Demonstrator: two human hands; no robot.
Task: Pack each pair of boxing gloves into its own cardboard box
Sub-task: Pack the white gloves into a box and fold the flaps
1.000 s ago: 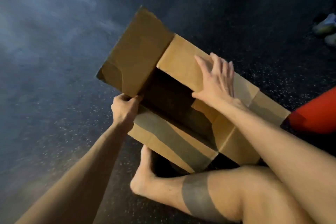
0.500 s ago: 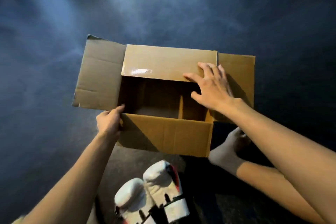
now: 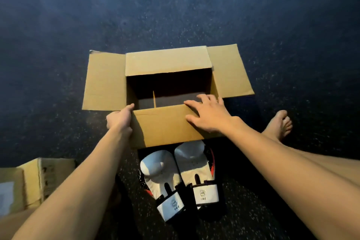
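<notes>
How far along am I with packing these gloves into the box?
Done: the box stands open, flaps spread, looking empty. In hand: your left hand grips its near left corner, your right hand lies flat across its near edge. Left: both white gloves lie just outside it, unpacked.

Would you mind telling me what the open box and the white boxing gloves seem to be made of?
The open box looks like matte brown cardboard, judging by its creased fold lines. The white boxing gloves seem smooth leather or vinyl, faintly sheened; which is unclear.
</notes>
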